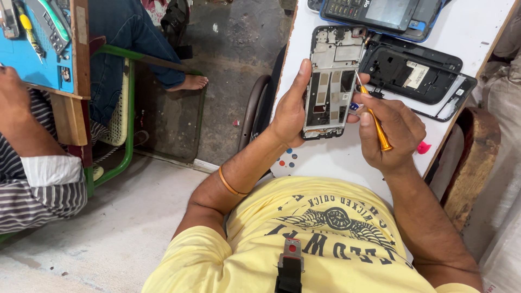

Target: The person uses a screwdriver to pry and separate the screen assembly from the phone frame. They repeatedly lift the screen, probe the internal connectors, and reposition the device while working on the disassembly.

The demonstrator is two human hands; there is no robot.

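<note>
My left hand (pixel 291 106) grips an opened phone frame (pixel 331 81) by its left edge, thumb along the side, holding it flat above the white table (pixel 347 157). My right hand (pixel 393 130) holds a thin orange-handled screwdriver (pixel 375 120), its metal tip touching the right edge of the frame. A black back cover (pixel 411 70) lies on the table just right of the frame. Several small coloured dots (pixel 286 157) sit on the table below my left wrist.
A dark device with keys and a screen (pixel 380 13) lies at the table's far edge. A small pink piece (pixel 424 147) sits near the right edge. Another person's arm in a striped sleeve (pixel 38 179) works at a blue bench (pixel 38 59) on the left; a bare foot (pixel 190 82) rests on the floor.
</note>
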